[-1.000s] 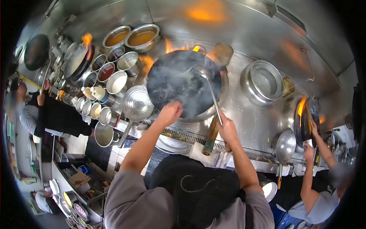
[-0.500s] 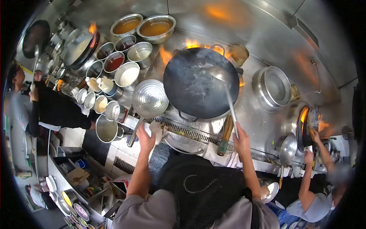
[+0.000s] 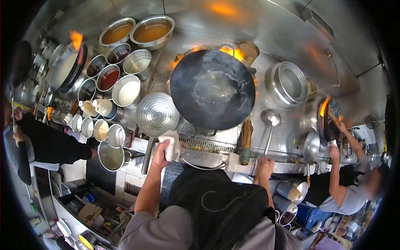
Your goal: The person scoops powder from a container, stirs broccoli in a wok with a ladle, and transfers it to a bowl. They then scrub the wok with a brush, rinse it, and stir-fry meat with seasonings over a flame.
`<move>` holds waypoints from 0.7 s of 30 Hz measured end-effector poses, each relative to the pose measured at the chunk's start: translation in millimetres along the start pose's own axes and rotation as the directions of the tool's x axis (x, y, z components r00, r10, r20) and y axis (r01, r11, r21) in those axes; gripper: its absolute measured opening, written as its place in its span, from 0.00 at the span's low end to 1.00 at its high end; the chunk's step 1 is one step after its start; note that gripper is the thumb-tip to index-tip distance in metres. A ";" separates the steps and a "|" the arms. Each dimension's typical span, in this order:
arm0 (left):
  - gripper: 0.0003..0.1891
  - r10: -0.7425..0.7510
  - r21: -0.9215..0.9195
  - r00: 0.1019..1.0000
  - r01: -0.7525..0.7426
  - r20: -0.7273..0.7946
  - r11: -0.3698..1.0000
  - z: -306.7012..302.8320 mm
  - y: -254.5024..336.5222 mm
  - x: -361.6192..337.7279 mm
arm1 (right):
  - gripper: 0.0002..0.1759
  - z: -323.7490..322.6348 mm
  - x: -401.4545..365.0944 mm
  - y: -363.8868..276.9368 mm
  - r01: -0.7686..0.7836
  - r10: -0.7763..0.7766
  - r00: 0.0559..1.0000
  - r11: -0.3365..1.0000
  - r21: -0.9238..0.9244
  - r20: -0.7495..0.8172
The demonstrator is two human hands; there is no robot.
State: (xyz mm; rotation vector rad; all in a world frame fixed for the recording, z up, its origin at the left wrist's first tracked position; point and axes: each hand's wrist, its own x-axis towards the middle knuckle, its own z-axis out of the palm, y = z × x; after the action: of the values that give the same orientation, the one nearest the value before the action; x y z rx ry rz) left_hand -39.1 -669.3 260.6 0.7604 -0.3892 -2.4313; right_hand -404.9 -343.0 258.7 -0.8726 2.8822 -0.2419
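Note:
A large black wok (image 3: 212, 89) with steaming liquid in its bottom sits over a burner, flames showing behind it. My left hand (image 3: 160, 154) grips a folded white cloth (image 3: 171, 146) below the wok's left side. Close beside that hand, a perforated strainer (image 3: 157, 112) lies with its handle toward me. To the right of the wok, a ladle (image 3: 271, 118) rests bowl-down on the steel counter. My right hand (image 3: 264, 168) is closed at the end of the ladle's handle, its fingers partly hidden.
A bamboo brush (image 3: 246, 141) lies between wok and ladle. Bowls of amber liquid (image 3: 153, 31) and several seasoning pots (image 3: 126, 91) stand left. Stacked steel basins (image 3: 287, 85) are on the right. Co-workers stand at woks on both sides, one person (image 3: 350, 183) at right.
The ladle has left the wok and now lies on the counter to its right, my right hand moving down with it. My left hand, with the cloth, has shifted slightly. The view has shifted.

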 end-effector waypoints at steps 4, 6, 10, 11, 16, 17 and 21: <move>0.23 0.065 0.156 0.996 -0.054 -0.066 0.986 31.2 1.5 13.7 | 0.42 39.3 27.6 -67.7 -0.040 0.026 0.995 0.988 0.148 0.094; 0.23 0.084 0.239 0.993 -0.063 -0.079 0.969 44.0 -1.4 19.6 | 0.45 33.1 36.7 -97.6 -0.198 0.184 0.924 0.980 0.008 0.335; 0.21 0.046 0.296 0.993 -0.012 -0.108 0.955 48.4 -9.7 24.5 | 0.46 17.3 68.4 -56.8 -0.202 0.034 0.955 0.799 0.566 0.293; 0.21 0.006 0.225 0.994 0.019 -0.111 0.974 49.0 -11.5 21.9 | 0.46 -54.1 59.9 -84.2 -0.202 0.039 0.956 0.807 0.555 0.291; 0.34 -0.194 0.036 0.981 0.194 0.004 0.980 63.7 -12.1 20.4 | 0.46 -113.7 9.9 -118.0 0.110 0.036 0.969 0.825 0.554 -0.246; 0.34 -0.203 0.030 0.979 0.202 0.008 0.979 74.3 -11.4 21.0 | 0.47 -86.0 -3.6 -109.2 0.188 -0.019 0.934 0.874 0.447 -0.356; 0.34 -0.234 0.002 0.966 0.236 -0.108 0.972 95.5 -13.7 34.0 | 0.48 -22.9 -65.2 -58.7 0.034 -0.061 0.955 0.995 0.095 0.289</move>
State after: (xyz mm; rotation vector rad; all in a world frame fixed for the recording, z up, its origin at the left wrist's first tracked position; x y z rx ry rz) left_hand -124.9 -668.2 316.3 0.9879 -0.2895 -2.5939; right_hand -323.0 -352.1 296.6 -0.8805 2.5607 -0.2238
